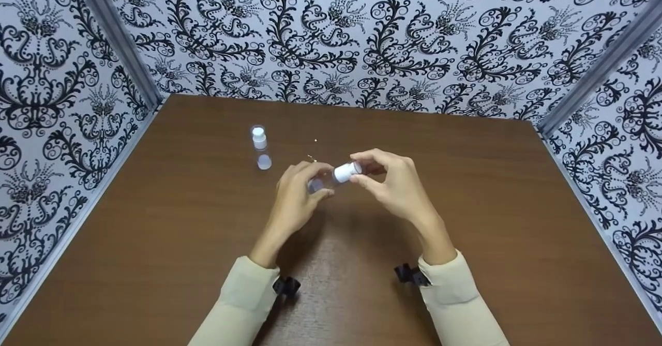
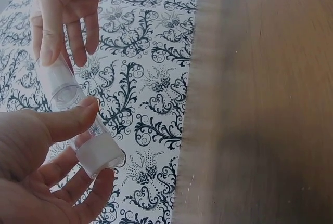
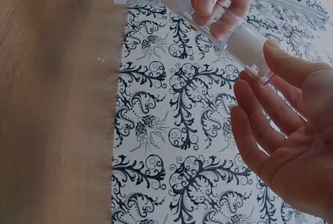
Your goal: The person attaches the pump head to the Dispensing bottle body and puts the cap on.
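Note:
Above the table, a clear pump bottle point(image 1: 344, 173) with white ends is held tilted between both hands. My left hand point(image 1: 300, 193) grips its clear body near the white base point(image 2: 99, 154), thumb on one side and fingers round the other. At the opposite end, my right hand point(image 1: 398, 183) pinches the white pump part under a transparent cap point(image 3: 250, 50) between thumb and fingers. The cap is on the bottle; whether it sits fully down cannot be told. A matching clear bottle point(image 1: 261, 147) is on the table, left of and beyond the hands.
Tiny bright bits point(image 1: 312, 158) lie on the brown table point(image 1: 181, 206) just beyond the left hand, with another white speck point(image 1: 315, 140) farther back. Patterned walls point(image 1: 336, 41) with grey corner posts enclose the table's back and sides.

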A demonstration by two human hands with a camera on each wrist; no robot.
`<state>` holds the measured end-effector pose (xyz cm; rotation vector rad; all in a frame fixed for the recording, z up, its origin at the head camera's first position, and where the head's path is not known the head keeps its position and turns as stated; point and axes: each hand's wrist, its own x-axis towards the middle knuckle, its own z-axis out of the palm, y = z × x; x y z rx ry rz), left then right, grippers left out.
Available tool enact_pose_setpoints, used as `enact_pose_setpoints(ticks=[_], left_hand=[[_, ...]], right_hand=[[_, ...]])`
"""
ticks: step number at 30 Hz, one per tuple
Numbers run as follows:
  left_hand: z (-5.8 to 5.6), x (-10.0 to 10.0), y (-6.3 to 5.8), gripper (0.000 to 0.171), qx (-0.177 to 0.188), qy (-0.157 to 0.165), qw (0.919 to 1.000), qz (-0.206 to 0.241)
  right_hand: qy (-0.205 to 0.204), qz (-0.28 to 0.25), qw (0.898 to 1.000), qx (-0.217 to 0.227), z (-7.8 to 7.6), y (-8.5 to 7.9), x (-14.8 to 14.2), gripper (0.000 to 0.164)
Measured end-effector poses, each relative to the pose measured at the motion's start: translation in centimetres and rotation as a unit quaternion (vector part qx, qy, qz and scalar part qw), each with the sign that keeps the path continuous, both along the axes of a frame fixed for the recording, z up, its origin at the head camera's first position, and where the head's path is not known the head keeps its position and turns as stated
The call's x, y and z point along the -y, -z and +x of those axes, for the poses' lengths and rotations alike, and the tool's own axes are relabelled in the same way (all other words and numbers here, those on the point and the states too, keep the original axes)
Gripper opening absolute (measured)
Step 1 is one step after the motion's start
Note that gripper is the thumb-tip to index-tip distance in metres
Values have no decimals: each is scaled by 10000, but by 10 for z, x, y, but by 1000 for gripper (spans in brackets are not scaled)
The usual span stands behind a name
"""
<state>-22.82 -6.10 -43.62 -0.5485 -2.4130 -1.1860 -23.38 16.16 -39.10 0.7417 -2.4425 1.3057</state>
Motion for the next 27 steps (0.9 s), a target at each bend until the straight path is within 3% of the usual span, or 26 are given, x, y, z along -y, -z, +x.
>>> enact_pose_setpoints(ticks=[10, 18, 27], left_hand=[[0, -5, 4, 38, 48, 123, 9999, 14], [-1, -4, 5, 37, 191, 143, 9997, 95], [-11, 6, 7, 39, 443, 78, 9971, 607]], right_hand=[[-114, 392, 9992, 52, 6, -6, -10, 35], [-27, 576, 9981, 216, 8, -9, -21, 52], [200, 649, 9976, 155, 8, -7, -35, 46]])
